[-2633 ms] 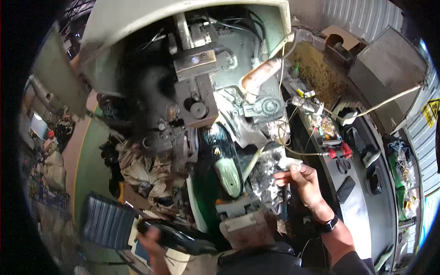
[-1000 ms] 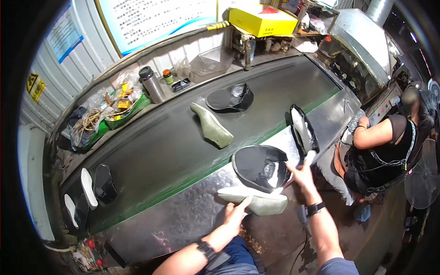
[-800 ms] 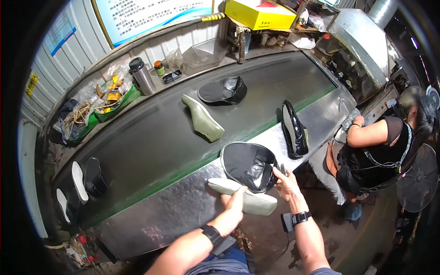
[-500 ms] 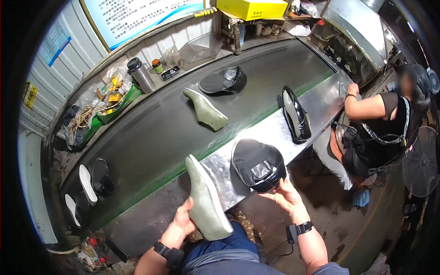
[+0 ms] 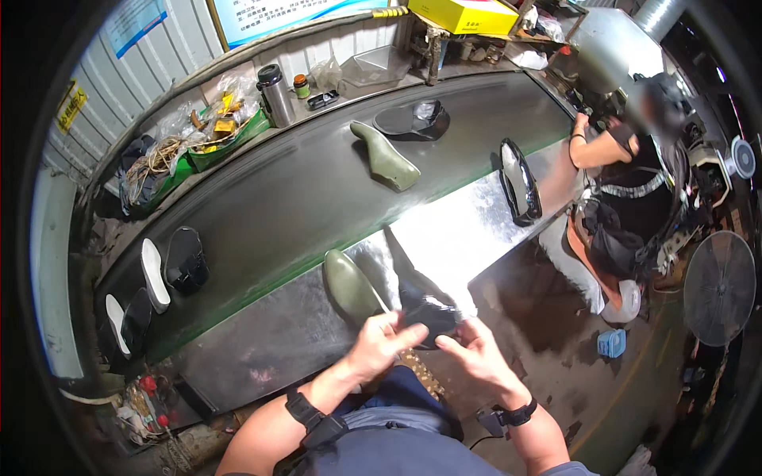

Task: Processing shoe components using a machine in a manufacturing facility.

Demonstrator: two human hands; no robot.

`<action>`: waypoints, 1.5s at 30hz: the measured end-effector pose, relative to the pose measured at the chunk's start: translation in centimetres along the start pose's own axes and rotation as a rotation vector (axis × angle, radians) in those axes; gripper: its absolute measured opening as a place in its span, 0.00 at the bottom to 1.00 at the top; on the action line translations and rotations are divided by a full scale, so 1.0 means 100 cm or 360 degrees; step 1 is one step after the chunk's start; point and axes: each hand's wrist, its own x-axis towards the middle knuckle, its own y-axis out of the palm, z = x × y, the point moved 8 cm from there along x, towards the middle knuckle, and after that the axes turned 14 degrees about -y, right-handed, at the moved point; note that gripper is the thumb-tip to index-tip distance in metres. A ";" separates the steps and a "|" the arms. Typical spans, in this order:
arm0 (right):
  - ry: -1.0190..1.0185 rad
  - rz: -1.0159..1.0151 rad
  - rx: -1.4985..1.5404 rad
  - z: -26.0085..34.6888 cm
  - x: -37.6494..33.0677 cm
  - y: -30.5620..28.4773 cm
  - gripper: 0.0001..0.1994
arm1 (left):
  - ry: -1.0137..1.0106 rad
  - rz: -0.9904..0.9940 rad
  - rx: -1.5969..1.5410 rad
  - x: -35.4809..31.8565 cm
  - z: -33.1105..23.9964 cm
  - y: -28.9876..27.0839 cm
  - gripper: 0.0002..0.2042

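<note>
A glossy black shoe upper point(image 5: 431, 314) is between my hands at the near edge of the metal ledge point(image 5: 262, 349). My left hand point(image 5: 385, 343) closes on its left side, thumb pointing right. On its right side my right hand point(image 5: 481, 355) pinches it between thumb and fingers. Glare and blur obscure part of the upper. Just beyond my left hand, a green shoe last point(image 5: 352, 285) rests on the ledge. Farther off, a second green shoe last point(image 5: 387, 161) lies on the dark conveyor belt point(image 5: 270, 214), near another black upper point(image 5: 413, 120).
Toward the right, a black shoe piece point(image 5: 520, 182) straddles belt and ledge. White-soled pieces point(image 5: 155, 274) and black uppers point(image 5: 186, 258) lie far left. A co-worker point(image 5: 627, 174) sits at the right end, beside a fan point(image 5: 718, 289). Behind the belt stands a steel flask point(image 5: 275, 97).
My left hand has let go of the green last, now on the ledge, and moved right to the black upper. The upper has come nearer to me and tilted. The co-worker's arm has shifted.
</note>
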 end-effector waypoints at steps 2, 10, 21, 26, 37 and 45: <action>-0.0112 -0.0160 0.0239 -0.007 -0.011 0.020 0.13 | 0.0253 -0.0273 0.0204 -0.018 0.001 -0.003 0.12; -0.1096 0.0575 -0.1459 0.030 -0.048 0.076 0.29 | -0.0144 0.0397 -0.1068 -0.021 0.000 -0.097 0.47; -0.1265 0.0139 -0.1160 -0.098 -0.030 0.093 0.24 | 0.0523 -0.1879 0.1100 0.055 -0.044 -0.219 0.13; -0.1035 -0.0228 -0.0694 -0.118 -0.020 0.048 0.38 | 0.0583 -0.1998 0.1133 0.039 -0.035 -0.199 0.13; -0.0900 0.0523 -0.0684 -0.128 0.028 0.040 0.48 | -0.0187 -0.2073 0.0966 0.049 -0.032 -0.180 0.34; -0.0595 0.0588 -0.0502 -0.135 0.033 0.066 0.41 | -0.0058 -0.2151 0.0590 0.013 -0.021 -0.209 0.23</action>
